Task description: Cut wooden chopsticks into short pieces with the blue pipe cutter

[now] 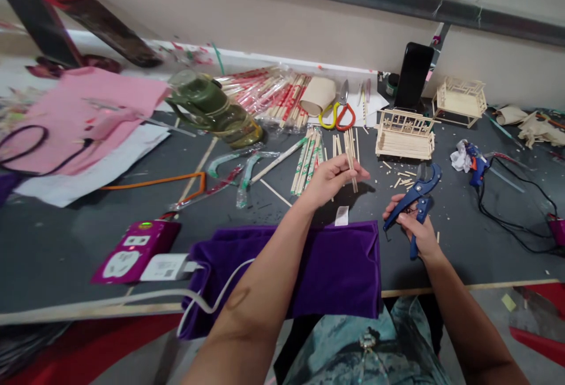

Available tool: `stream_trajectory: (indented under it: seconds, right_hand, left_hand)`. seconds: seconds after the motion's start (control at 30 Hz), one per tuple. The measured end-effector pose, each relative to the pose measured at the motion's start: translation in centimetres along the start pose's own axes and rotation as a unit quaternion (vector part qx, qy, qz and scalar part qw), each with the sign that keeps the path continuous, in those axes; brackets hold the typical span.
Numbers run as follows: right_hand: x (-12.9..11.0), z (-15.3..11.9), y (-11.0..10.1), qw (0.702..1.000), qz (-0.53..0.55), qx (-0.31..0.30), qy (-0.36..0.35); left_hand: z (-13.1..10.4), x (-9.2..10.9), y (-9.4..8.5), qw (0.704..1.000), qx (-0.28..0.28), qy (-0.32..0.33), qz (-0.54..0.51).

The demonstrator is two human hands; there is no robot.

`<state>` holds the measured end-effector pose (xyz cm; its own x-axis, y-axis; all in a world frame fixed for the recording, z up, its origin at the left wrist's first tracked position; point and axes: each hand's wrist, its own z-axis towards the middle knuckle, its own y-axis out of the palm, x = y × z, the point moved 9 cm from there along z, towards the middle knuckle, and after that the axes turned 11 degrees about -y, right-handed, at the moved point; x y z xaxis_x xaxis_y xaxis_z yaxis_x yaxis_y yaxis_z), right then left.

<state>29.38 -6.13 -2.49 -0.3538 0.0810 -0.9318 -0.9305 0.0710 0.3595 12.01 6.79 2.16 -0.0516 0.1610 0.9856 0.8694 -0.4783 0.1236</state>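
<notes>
Between the fingers of my left hand [332, 178] a few thin wooden sticks [350, 148] stand nearly upright. More loose sticks lie on the table just behind that hand. My right hand [417, 229] is closed around the handles of a blue hand cutter [415, 196], whose jaws point away from me. Short cut stick pieces [404, 180] are scattered beyond the cutter. Behind them sits a small bench made of sticks [405, 138], and farther back a second stick model [460, 101]. Wrapped chopsticks [308, 161] lie left of my left hand.
A folded purple cloth [335, 273] covers the table's front edge. Red and yellow scissors [339, 113], a green bottle [212, 108] and a propped phone [413, 73] are at the back. A blue glue gun [477, 167] with black cable lies right; a magenta power strip [136, 249] is left.
</notes>
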Motion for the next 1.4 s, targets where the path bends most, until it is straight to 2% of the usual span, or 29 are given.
stream_trajectory:
  seconds: [0.1,0.3,0.57,0.73,1.0,1.17,1.23,1.3,1.4]
  right_hand:
    - [0.1,0.0,-0.1,1.0,-0.003,0.003,0.0]
    - [0.0,0.0,-0.1,1.0,-0.005,-0.002,-0.004]
    - [0.1,0.1,-0.3,1.0,-0.004,0.003,-0.004]
    - [0.0,0.1,-0.3,1.0,-0.003,0.002,-0.003]
    - [0.1,0.2,-0.2,1.0,0.011,0.001,-0.004]
    - [-0.1,0.2,0.0,1.0,-0.001,-0.012,0.002]
    - [-1.1,0.1,-0.1,0.999,-0.036,-0.021,0.002]
    - [-2.8,-0.1,-0.4,0.993,-0.117,-0.024,-0.009]
    - [-6.3,-0.4,-0.9,0.951,-0.305,-0.012,-0.044]
  left_hand:
    - [0.2,-0.4,0.1,1.0,-0.006,-0.017,-0.009]
    - [0.1,-0.1,0.2,1.0,-0.026,-0.004,0.004]
    - [0.0,0.2,-0.8,0.999,0.012,-0.005,0.048]
    - [-0.1,0.4,-0.7,0.997,0.02,0.026,0.07]
    - [0.2,0.3,-0.2,0.991,-0.002,0.072,0.116]
    - [0.2,0.6,0.2,0.985,0.0,0.08,0.152]
    - [-0.5,1.6,0.5,0.982,-0.001,0.076,0.175]
    - [-1.8,2.6,1.3,0.976,-0.032,0.05,0.212]
    - [-3.9,2.9,2.5,0.972,-0.11,-0.025,0.205]
